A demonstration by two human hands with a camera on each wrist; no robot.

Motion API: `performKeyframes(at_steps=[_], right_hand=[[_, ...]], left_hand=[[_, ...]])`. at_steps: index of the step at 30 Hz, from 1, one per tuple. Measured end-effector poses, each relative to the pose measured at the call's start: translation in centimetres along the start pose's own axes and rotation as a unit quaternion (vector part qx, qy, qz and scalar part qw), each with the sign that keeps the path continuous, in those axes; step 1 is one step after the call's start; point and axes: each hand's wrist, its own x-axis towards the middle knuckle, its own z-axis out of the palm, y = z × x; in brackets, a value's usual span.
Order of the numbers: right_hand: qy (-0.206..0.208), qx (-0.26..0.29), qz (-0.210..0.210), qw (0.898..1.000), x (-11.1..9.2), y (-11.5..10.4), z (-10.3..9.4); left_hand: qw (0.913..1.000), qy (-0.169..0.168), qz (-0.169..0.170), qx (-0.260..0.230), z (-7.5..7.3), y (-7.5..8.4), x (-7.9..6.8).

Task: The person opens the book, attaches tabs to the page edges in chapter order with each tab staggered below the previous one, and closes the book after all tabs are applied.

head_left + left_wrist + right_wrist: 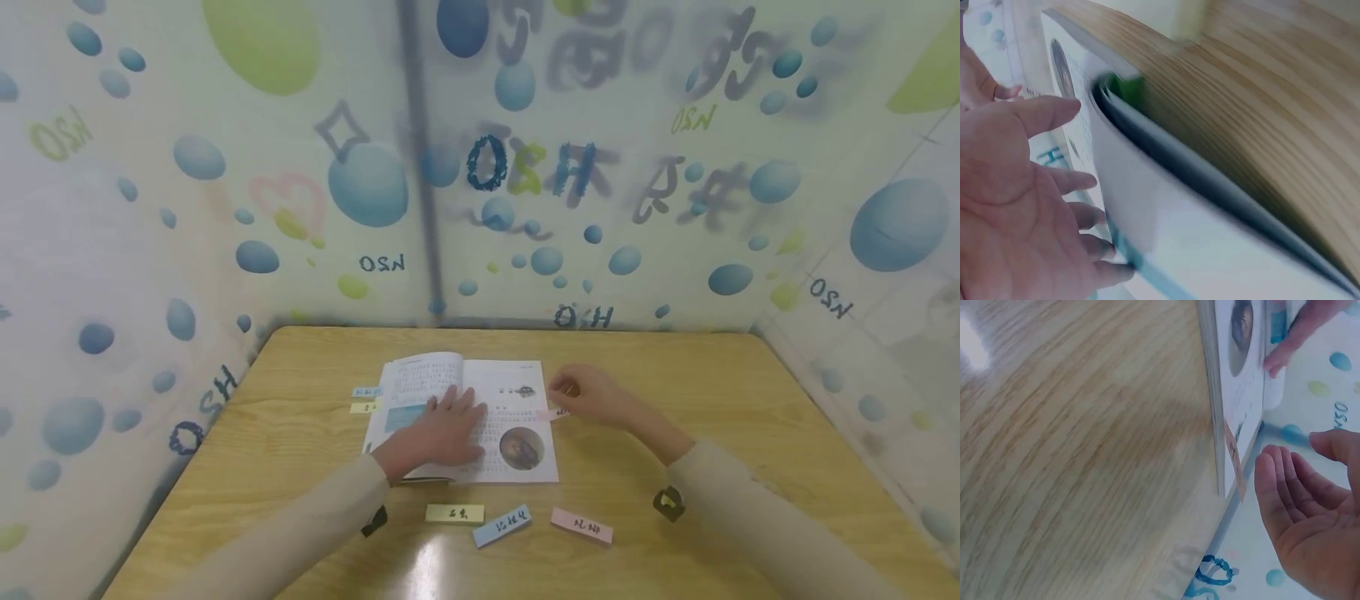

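An open book (487, 375) lies on the table. Across its middle, near the spine, my left hand (447, 429) rests with its fingers spread. The left page (1166, 219) bulges up in a curve beside that hand in the left wrist view. A pink sticky tab (557, 413) with handwriting sticks out past the right page's edge. Close by this tab is my right hand (596, 396), its fingers gently bent. In the right wrist view a gap shows between thumb (1329, 442) and fingers, with nothing held, and the pink tab stands just beyond the fingertips.
A blue tab (366, 392) and a yellow tab (363, 407) stick out from the book's left edge. In front of the book lie yellow (454, 514), blue (502, 526) and pink (582, 526) sticky-note pads with handwriting. Patterned walls (360, 292) stand behind the wooden table (285, 450).
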Motion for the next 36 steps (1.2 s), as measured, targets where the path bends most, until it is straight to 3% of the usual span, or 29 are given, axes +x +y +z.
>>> performKeyframes(at_steps=[6,13,20,28,32,36], right_hand=[[-0.033,-0.05,-0.049,0.997,-0.6,-1.0,2.0],[-0.085,-0.184,-0.119,0.972,-1.9,-1.7,4.4],[-0.118,-0.174,-0.182,0.96,-2.9,-1.0,5.2],[-0.125,-0.182,-0.235,0.947,-4.0,-0.7,5.6],[-0.119,-0.171,-0.251,0.945,-4.0,-0.8,5.7],[-0.12,-0.161,-0.236,0.951,-3.9,-0.6,5.6]], left_hand=[[0.9998,0.005,0.002,-0.017,-0.1,-3.1,-2.8],[0.9985,0.0,-0.001,-0.054,0.5,-5.2,-5.5],[0.9979,-0.008,-0.001,-0.065,1.2,-6.4,-7.1],[0.9978,0.023,0.007,-0.062,2.2,-6.7,-7.7],[0.9976,0.037,0.018,-0.056,2.6,-7.0,-7.7],[0.9966,0.05,0.03,-0.057,2.7,-7.0,-7.9]])
